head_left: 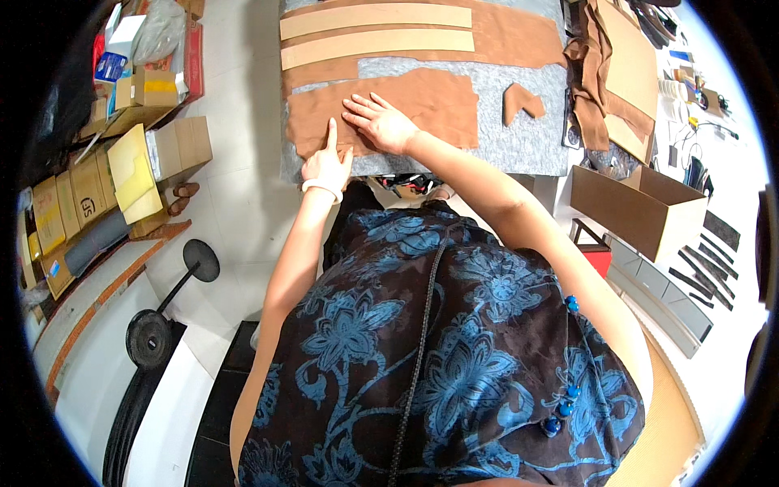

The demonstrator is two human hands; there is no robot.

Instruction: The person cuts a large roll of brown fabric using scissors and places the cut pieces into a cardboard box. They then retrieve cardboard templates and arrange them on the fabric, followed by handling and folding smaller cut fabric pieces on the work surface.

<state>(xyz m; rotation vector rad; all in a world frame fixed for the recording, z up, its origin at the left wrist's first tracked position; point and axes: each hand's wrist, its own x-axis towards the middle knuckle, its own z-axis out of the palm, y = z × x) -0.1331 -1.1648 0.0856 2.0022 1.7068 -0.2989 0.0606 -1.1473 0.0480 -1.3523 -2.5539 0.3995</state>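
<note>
A brown leather piece [434, 101] lies flat on a grey felt-covered table [523, 154]. On its left part rests my left hand [326, 166], index finger stretched out and pointing away from me, a white bracelet [323, 191] at the wrist. My right hand [380, 123] lies flat on the same leather just to the right, fingers spread. Neither hand holds anything. Farther back, two pale tan strips [377, 47] lie across a larger brown leather sheet [519, 36]. A small angular leather scrap [521, 104] sits apart to the right.
Right of the table stand brown leather lengths [591, 73] over a cardboard sheet [631, 57], and an open cardboard box [641, 213]. Black strips [706, 268] lie on a white surface beyond. Cardboard boxes [182, 146] are stacked at left, near a black round-based stand [150, 339].
</note>
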